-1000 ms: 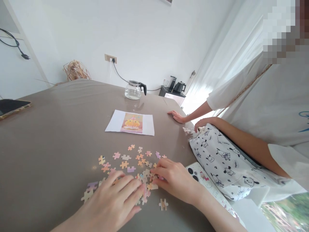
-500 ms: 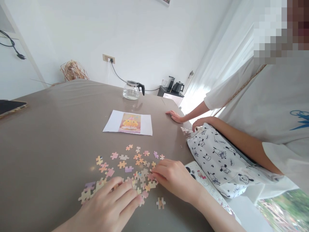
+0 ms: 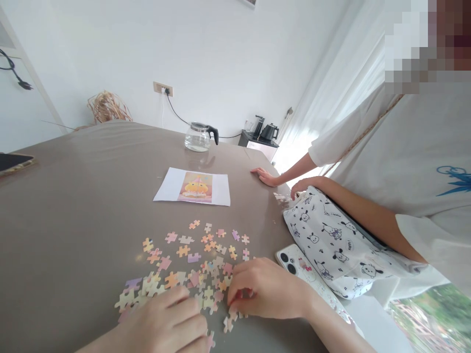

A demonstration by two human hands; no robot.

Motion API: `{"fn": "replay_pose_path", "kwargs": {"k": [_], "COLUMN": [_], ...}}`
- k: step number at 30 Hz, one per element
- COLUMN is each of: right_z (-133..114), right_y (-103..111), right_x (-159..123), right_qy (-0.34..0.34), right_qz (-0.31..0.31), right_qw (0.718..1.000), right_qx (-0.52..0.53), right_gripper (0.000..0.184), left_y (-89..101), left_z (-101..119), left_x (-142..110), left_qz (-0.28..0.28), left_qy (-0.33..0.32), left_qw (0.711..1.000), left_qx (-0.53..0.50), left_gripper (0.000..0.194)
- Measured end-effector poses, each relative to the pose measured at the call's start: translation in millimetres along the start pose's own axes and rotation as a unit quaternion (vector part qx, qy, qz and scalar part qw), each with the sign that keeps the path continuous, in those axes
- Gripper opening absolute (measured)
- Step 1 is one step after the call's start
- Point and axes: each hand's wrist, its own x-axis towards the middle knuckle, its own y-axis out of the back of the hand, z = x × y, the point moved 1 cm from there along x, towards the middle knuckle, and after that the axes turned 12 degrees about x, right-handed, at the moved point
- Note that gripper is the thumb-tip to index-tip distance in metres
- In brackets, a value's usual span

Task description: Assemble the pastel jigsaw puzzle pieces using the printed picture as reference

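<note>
My right hand (image 3: 267, 289) is bent over the right side of a loose heap of pastel jigsaw pieces (image 3: 208, 294), thumb and forefinger closed on a pale jigsaw piece (image 3: 228, 322) at the near edge. Palm down, my left hand (image 3: 165, 321) rests over the heap's near left part; its fingers are lightly bent and a little apart, with the pieces beneath them hidden. Pink, orange, lilac and cream pieces lie scattered beyond both hands. Behind them is a white sheet (image 3: 166, 186) with a printed picture of a yellow cartoon figure (image 3: 196, 188).
A glass pot of water (image 3: 197, 139) stands toward the back. On the right are a phone in a white case (image 3: 312, 279) and a white cartoon-print bag (image 3: 327, 240). Another person's hand (image 3: 265, 177) leans on the table; their other arm reaches across the bag.
My right hand has come nearer and closed on a piece at the heap's near edge. My left hand has drawn slightly toward me, uncovering several pieces.
</note>
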Motion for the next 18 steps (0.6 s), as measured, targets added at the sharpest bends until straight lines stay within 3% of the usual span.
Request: {"fn": "replay_pose_path", "kwargs": {"k": [3,6,10,18], "right_z": [1.7,2.2,3.4,2.6], "right_y": [0.9,5.0,4.1,2.8], "right_x": [1.3,1.3,1.8,0.6], "right_qy": [-0.025,-0.056,-0.065,-0.041], "right_qz": [0.029,0.054,0.053,0.043], "right_qw": [0.999,0.995,0.987,0.981], "right_qx": [-0.026,-0.070,-0.140,-0.185], "right_gripper": [0.005,0.006,0.007,0.006], "left_y": [1.0,-3.2,-7.9,-5.5], "left_z": [-6.2,-10.2,-9.9,-9.7], "left_x": [5.6,4.1,0.0,6.6], "left_qz": [0.016,-0.005,-0.036,-0.012], "left_qy": [0.075,0.123,0.141,0.167], "left_qw": [0.997,0.991,0.988,0.986], "left_qx": [0.010,0.046,0.041,-0.012], "left_gripper": [0.030,0.027,0.026,0.038]}}
